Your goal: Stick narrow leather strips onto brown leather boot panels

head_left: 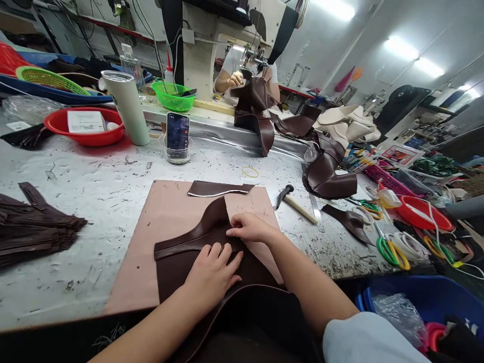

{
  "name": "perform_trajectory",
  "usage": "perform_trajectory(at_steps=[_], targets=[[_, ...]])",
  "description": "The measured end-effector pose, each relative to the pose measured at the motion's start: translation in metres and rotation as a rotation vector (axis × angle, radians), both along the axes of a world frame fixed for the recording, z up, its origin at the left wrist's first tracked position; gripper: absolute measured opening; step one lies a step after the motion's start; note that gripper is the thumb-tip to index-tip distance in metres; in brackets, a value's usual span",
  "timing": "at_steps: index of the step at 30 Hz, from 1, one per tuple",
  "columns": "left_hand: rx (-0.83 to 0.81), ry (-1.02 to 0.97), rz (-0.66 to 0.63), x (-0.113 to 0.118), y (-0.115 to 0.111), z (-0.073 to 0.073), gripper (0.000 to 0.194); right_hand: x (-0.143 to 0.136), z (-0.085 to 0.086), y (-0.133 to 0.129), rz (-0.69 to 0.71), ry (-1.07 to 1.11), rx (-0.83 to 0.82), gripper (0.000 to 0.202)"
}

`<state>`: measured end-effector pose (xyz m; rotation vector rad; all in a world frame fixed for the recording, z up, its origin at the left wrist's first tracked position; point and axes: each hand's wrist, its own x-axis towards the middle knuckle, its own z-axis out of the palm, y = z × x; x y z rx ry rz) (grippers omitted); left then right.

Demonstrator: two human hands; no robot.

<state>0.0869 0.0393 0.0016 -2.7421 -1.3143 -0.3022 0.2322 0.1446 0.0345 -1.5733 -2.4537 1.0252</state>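
Observation:
A dark brown leather piece (204, 229) with a stitched seam lies on a pinkish-tan board (139, 242), its near part running toward my lap. My left hand (212, 272) rests on the leather with fingers spread, just below the seam. Up and to the right, my right hand (249, 228) pinches the leather near its upper right edge, thumb and forefinger together. A smaller brown leather strip (219, 188) with a white edge lies along the board's far side. Right of the board is a hammer (300, 205) with a wooden handle.
A phone (177, 132) leans in a clear cup beside a pale tumbler (126, 108). Brown strips (38, 224) are heaped at left. Scissors (393, 252) lie at right above a blue bin (419, 292). Another person's hand (236, 79) works behind a sewing machine (200, 60).

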Motion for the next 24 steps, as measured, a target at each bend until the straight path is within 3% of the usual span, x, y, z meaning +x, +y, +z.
perform_trajectory(at_steps=[6, 10, 14, 19, 24], targets=[[-0.035, 0.022, -0.029, 0.003, 0.009, 0.005, 0.027, 0.026, 0.011, -0.03, -0.076, -0.058, 0.075, 0.004], [-0.103, 0.056, -0.072, 0.007, 0.032, 0.01, 0.043, 0.039, 0.009, -0.065, -0.133, -0.133, 0.121, 0.011], [-0.286, 0.023, -0.183, 0.01, 0.057, 0.02, 0.046, 0.042, -0.01, -0.091, -0.139, -0.153, 0.333, 0.019], [-0.596, -0.129, -0.136, 0.005, 0.075, 0.032, 0.018, 0.046, -0.042, -0.103, -0.112, -0.14, 0.631, 0.034], [-0.664, -0.345, -0.123, 0.004, 0.079, 0.027, 0.014, 0.048, -0.057, -0.102, -0.103, -0.144, 0.662, 0.042]])
